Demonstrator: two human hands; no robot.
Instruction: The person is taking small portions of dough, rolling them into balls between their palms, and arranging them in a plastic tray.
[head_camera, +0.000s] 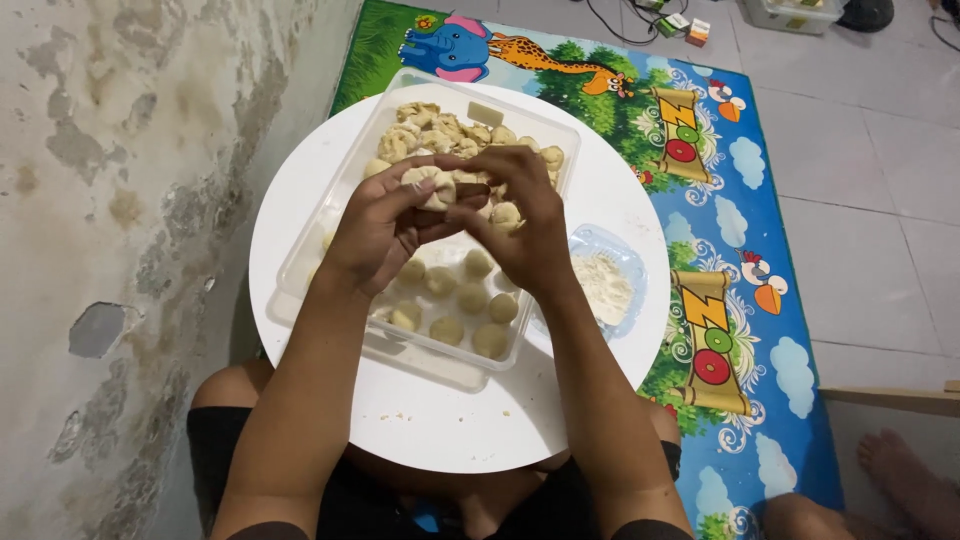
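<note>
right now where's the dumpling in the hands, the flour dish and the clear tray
pleated dumpling (432, 185), head view, on its folded top between both hands
flour dish (628, 262), head view, on its clear plastic rim right of the tray
clear plastic tray (300, 268), head view, on its left wall

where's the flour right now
The flour sits in a small clear dish on the round white table, right of the clear tray and beside the right hand.
</note>
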